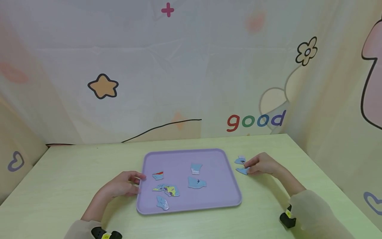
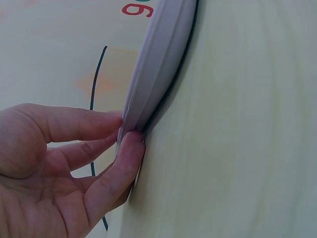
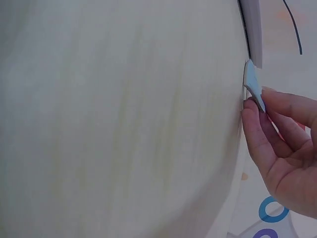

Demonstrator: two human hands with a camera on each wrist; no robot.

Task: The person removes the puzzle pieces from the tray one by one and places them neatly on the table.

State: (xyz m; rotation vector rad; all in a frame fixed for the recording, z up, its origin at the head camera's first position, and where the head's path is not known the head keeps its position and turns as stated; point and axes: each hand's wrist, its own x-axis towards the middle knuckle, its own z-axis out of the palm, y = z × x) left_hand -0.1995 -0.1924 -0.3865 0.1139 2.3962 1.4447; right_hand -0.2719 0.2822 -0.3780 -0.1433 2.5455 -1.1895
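A purple tray (image 1: 219,196) lies on the table. My left hand (image 1: 123,184) is at its left rim; in the left wrist view the thumb and fingers (image 2: 91,124) pinch the tray's edge (image 2: 158,54). To the right of the tray, my right hand (image 1: 264,166) pinches a light blue puzzle piece (image 1: 242,171) between thumb and fingertips. The right wrist view has this puzzle piece (image 3: 252,82) tilted, one end between the fingers (image 3: 287,106). Just behind it on the table is another blue piece (image 1: 239,160) with a dark mark, close to the fingertips.
Several pieces lie on the tray: a red-and-blue one (image 1: 158,176), a yellow-and-blue map part (image 1: 170,190), a pale blue one (image 1: 162,202), a blue-and-white one (image 1: 196,168) and a wide blue one (image 1: 197,182). A printed curtain (image 1: 149,83) hangs behind the table.
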